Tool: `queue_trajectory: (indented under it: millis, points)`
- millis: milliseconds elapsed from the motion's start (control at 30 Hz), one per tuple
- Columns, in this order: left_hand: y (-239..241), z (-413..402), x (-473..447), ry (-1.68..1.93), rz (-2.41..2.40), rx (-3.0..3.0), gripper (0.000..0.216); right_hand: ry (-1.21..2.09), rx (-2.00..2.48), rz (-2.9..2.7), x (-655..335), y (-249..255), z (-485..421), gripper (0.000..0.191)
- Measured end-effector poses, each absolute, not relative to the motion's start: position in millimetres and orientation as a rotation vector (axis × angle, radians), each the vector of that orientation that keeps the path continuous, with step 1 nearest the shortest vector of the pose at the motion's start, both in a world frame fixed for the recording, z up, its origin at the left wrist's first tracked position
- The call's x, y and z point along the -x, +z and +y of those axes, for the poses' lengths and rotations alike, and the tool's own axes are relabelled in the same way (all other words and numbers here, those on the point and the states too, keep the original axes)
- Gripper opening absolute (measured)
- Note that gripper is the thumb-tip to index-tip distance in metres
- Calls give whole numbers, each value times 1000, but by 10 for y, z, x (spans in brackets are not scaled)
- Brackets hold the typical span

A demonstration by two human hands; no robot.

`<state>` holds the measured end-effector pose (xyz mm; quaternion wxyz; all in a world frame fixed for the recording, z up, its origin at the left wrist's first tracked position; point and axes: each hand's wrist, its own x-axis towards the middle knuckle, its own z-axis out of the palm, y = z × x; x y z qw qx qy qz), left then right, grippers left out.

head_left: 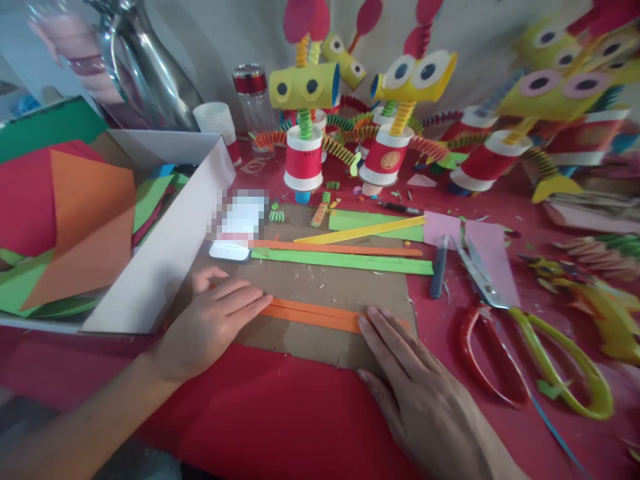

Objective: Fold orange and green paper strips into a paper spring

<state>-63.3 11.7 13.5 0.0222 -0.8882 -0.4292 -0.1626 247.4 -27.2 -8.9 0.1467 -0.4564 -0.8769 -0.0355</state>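
An orange paper strip (315,313) with a lengthwise crease or seam lies on a brown cardboard sheet (320,283). My left hand (215,320) rests with straight fingers on the strip's left end. On its right end my right hand (415,373) lies flat, fingers stretched out and thumb apart. Just beyond lie a green paper strip (345,261), a thinner orange strip (345,249) and a slanted yellow strip (360,231). A white phone-like object (230,251), partly pixelated, sits ahead of my left hand.
Scissors (487,280) with red and yellow handles lie at right, beside a dark cutter-like tool (439,267). A white box (165,233) of coloured paper stands left. Several paper-cup figures (304,157) line the back, near a steel jug (150,73).
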Motion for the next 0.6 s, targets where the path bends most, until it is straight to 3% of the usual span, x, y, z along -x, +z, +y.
queue_trajectory:
  millis: [400,600]
  points:
    - [190,89,693,-439,-1242,2553,31,-126,1278,-2481,-2511,-194,-267,57]
    - [136,22,928,-400,-1276,2489,42,-117,1283,-2464,-2512,-221,-267,61]
